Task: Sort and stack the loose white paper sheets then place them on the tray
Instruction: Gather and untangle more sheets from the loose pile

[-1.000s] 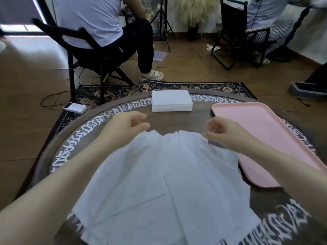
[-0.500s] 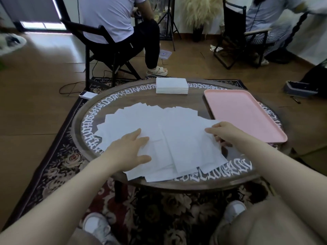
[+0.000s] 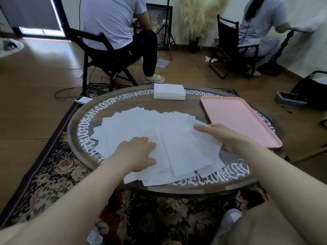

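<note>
room: wooden floor and a dark floral rug (image 3: 53, 167) under a round wooden table (image 3: 235, 183) rimmed with white lettering; two seated people behind it, backs to us.
sheets: loose white paper sheets (image 3: 150, 131) lie fanned and overlapping across the near middle of the table, thin, matte, rectangular, corners poking out at every angle; a few near edges hang just past the table rim.
our left hand: left hand (image 3: 137, 152) rests palm down on the near left part of the fan, fingers straight and close together, thumb out to the side, pressing rather than pinching.
our right hand: right hand (image 3: 221, 137) lies at the fan's right edge, fingers extended and pointing left over the paper; what the thumb does under the edge we cannot tell.
key relation: the fan spreads left to right between our two hands, so we judge that sweeping both inward would gather it; the right hand is the nearer to the tray.
tray: pink tray (image 3: 238, 119), smooth, shallow-rimmed, rounded corners, sits just right of the sheets with its long side running away from us and nothing in it.
far edge: a squared white stack (image 3: 169, 91) stands on the table's far side, apart from the fan.
progress: we judge the sorting barely begun.
</note>
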